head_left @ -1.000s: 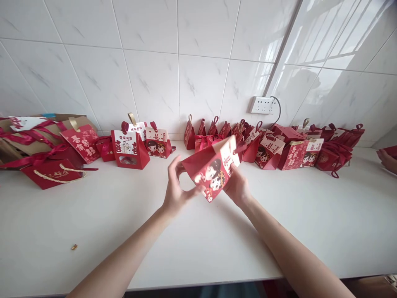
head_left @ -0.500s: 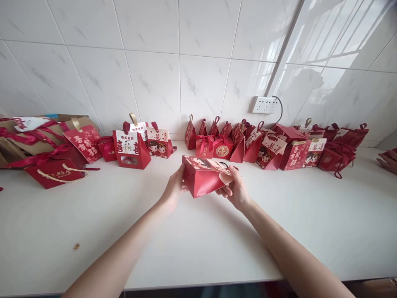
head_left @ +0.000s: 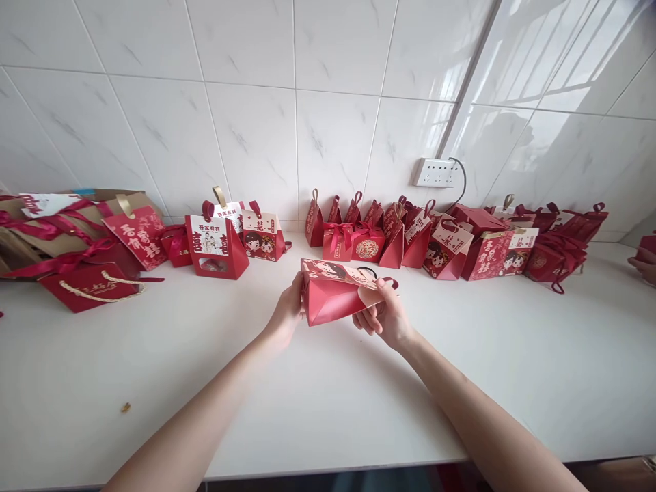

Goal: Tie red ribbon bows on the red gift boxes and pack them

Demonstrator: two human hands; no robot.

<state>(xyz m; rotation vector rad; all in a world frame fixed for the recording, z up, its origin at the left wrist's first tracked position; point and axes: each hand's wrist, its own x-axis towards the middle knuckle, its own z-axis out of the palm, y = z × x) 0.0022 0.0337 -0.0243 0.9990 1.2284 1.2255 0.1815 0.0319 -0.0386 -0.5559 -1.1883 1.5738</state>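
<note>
A red gift box (head_left: 333,301) with a cartoon-couple print lies tipped on its side in the air over the white table (head_left: 318,403). My left hand (head_left: 290,307) grips its base end, the fingertips hidden behind the box. At the other end my right hand (head_left: 384,314) pinches the pale top flap between thumb and fingers, close to a dark red ribbon loop. Behind it, along the wall, stand several similar boxes, among them a windowed red box (head_left: 218,253) and a cartoon-print box (head_left: 263,239).
On the left sit a rope-handled red box (head_left: 89,283) and a cardboard carton (head_left: 138,201) draped with ribbons. A power strip (head_left: 435,173) is fixed to the tiled wall. Another person's hand (head_left: 644,265) shows at the right edge. A small brown scrap (head_left: 126,408) lies front left.
The held box has turned slightly, its lower corner moving left, and more of the ribbon loop shows. At the right edge the other person's hand has shifted, with something red above it.
</note>
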